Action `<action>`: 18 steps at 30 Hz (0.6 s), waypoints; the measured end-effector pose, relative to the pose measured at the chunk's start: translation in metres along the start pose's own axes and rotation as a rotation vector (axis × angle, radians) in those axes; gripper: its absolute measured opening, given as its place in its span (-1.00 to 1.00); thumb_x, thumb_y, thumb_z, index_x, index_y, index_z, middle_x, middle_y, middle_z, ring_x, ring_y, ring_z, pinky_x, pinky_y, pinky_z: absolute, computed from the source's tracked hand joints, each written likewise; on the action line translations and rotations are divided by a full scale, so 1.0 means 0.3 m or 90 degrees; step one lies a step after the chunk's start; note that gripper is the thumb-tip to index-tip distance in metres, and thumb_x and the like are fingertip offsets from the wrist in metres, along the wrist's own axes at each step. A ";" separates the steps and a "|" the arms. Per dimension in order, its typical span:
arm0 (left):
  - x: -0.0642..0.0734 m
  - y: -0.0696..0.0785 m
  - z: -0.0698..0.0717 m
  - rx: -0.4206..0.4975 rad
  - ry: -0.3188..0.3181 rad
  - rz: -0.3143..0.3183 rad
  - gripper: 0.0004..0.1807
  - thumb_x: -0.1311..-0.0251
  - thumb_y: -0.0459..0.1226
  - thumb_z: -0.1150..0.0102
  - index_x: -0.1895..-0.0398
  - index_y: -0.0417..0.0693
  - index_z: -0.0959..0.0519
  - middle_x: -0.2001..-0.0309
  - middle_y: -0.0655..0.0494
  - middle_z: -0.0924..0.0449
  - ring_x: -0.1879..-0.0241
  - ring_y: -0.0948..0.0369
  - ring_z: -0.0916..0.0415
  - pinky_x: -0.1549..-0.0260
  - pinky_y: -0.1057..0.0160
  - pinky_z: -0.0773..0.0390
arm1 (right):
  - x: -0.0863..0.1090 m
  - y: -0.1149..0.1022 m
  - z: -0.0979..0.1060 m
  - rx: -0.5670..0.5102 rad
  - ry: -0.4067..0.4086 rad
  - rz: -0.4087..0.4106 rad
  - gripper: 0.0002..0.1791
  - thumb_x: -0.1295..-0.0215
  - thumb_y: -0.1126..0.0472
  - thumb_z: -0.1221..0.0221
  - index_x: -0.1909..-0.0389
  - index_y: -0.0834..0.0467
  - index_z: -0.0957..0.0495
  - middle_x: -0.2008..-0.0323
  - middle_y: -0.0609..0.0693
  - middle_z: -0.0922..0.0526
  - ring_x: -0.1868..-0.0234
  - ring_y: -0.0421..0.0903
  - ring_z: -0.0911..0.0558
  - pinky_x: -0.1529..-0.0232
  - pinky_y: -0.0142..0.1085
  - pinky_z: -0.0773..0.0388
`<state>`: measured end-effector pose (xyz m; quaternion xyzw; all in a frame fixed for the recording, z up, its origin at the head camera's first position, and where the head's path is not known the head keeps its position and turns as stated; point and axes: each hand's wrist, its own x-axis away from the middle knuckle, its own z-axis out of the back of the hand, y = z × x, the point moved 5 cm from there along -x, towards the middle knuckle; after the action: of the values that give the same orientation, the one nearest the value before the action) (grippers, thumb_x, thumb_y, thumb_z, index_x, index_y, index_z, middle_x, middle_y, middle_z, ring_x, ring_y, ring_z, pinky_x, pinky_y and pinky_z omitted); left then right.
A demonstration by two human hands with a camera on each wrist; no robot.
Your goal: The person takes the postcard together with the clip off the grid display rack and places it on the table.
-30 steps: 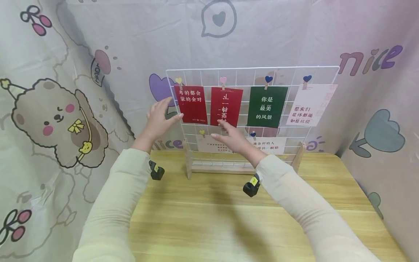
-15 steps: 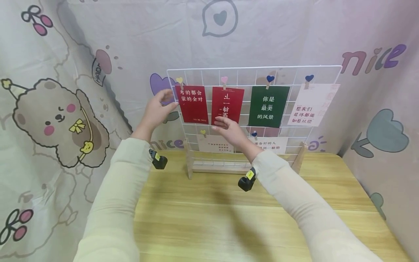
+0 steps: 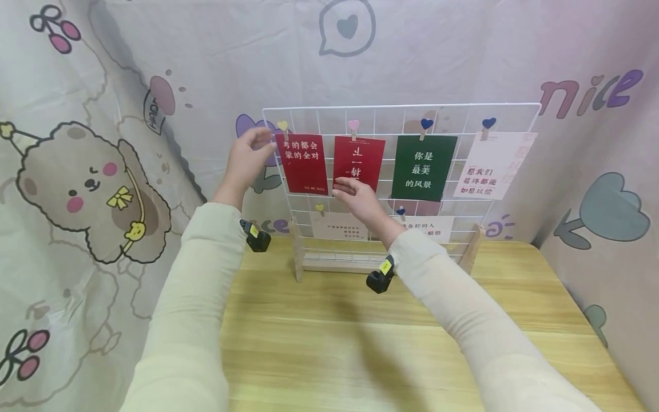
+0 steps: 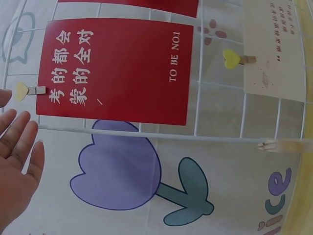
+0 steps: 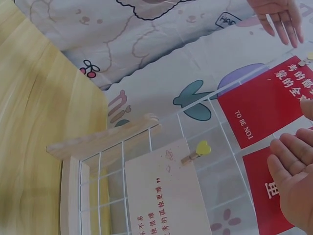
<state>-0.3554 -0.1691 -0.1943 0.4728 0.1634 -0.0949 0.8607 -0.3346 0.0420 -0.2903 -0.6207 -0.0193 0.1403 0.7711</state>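
A white wire grid rack [image 3: 401, 107] on a wooden base bears cards held by heart-topped clips. My left hand [image 3: 249, 160] is raised beside the rack's upper left corner, its fingers loosely bent and holding nothing. Nearest to it are the left red card [image 3: 304, 171] and that card's yellow heart clip [image 4: 22, 91]. My right hand [image 3: 358, 197] is in front of the second red card [image 3: 358, 154], covering its lower part in the head view. In the right wrist view its fingers [image 5: 288, 152] are relaxed, with nothing held. A pink heart clip [image 3: 353, 125] tops that second card.
To the right hang a green card [image 3: 424, 169] and a pale card [image 3: 494, 166] under blue heart clips. White cards [image 3: 329, 226] hang in the lower row, partly behind my right arm. The rack stands on a wooden table [image 3: 309, 332], with a patterned curtain [image 3: 247, 51] behind.
My left hand has risen along the rack's left edge, drawing level with the left red card's top. My right hand has shifted slightly up and left. The cards hang as before.
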 end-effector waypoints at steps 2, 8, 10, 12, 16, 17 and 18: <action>-0.010 0.003 -0.002 0.001 0.003 0.005 -0.55 -0.17 -0.18 0.03 -0.13 -0.10 -0.28 -0.07 0.02 -0.35 -0.07 0.17 -0.26 0.00 0.22 -0.27 | -0.007 0.001 -0.002 -0.008 -0.002 0.001 -0.51 -0.20 0.16 -0.04 -0.16 0.14 -0.24 -0.06 0.01 -0.39 -0.06 -0.12 -0.38 -0.01 -0.25 -0.32; -0.037 0.010 -0.018 -0.007 -0.007 0.027 -0.53 -0.18 -0.14 0.05 -0.16 -0.03 -0.27 -0.09 0.06 -0.33 -0.09 0.20 -0.24 0.00 0.24 -0.28 | -0.019 0.002 -0.007 -0.008 0.004 -0.001 -0.51 -0.20 0.18 -0.03 -0.17 0.15 -0.23 -0.08 0.02 -0.38 -0.06 -0.13 -0.38 0.00 -0.29 -0.33; -0.042 0.014 -0.021 -0.010 -0.008 0.036 -0.52 -0.18 -0.13 0.06 -0.18 0.01 -0.25 -0.10 0.08 -0.33 -0.09 0.22 -0.24 0.00 0.25 -0.28 | -0.023 0.003 -0.009 -0.006 0.004 -0.004 -0.51 -0.20 0.18 -0.03 -0.17 0.15 -0.22 -0.08 0.01 -0.38 -0.06 -0.13 -0.37 0.00 -0.30 -0.33; -0.046 0.019 -0.021 -0.011 -0.007 0.044 -0.52 -0.19 -0.12 0.07 -0.19 0.02 -0.24 -0.10 0.09 -0.33 -0.10 0.23 -0.23 -0.01 0.24 -0.27 | -0.028 0.004 -0.010 -0.002 0.004 -0.007 -0.51 -0.20 0.17 -0.03 -0.17 0.14 -0.22 -0.08 0.01 -0.38 -0.07 -0.13 -0.37 0.00 -0.30 -0.33; -0.052 0.026 -0.022 -0.009 -0.002 0.043 -0.54 -0.19 -0.16 0.08 -0.18 0.01 -0.25 -0.07 0.07 -0.35 -0.09 0.21 -0.24 -0.01 0.23 -0.27 | -0.036 0.008 -0.013 0.006 0.007 -0.018 -0.50 -0.20 0.15 -0.04 -0.17 0.11 -0.22 -0.08 -0.01 -0.38 -0.07 -0.14 -0.36 0.00 -0.29 -0.33; -0.055 0.026 -0.022 -0.007 -0.002 0.044 -0.54 -0.19 -0.17 0.08 -0.18 0.00 -0.25 -0.07 0.07 -0.36 -0.08 0.21 -0.25 -0.01 0.24 -0.27 | -0.039 0.010 -0.013 0.010 0.008 -0.022 -0.50 -0.20 0.14 -0.04 -0.18 0.10 -0.22 -0.08 -0.02 -0.38 -0.07 -0.14 -0.36 0.00 -0.29 -0.33; -0.057 0.025 -0.023 -0.006 -0.001 0.043 -0.54 -0.19 -0.18 0.08 -0.18 -0.01 -0.25 -0.07 0.06 -0.36 -0.08 0.20 -0.25 -0.01 0.24 -0.27 | -0.040 0.012 -0.014 0.013 0.009 -0.025 -0.49 -0.20 0.13 -0.04 -0.18 0.09 -0.22 -0.08 -0.04 -0.38 -0.07 -0.15 -0.37 0.00 -0.30 -0.33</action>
<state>-0.3701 -0.1591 -0.1855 0.4738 0.1468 -0.0653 0.8659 -0.3461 0.0358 -0.2931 -0.6134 -0.0248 0.1207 0.7801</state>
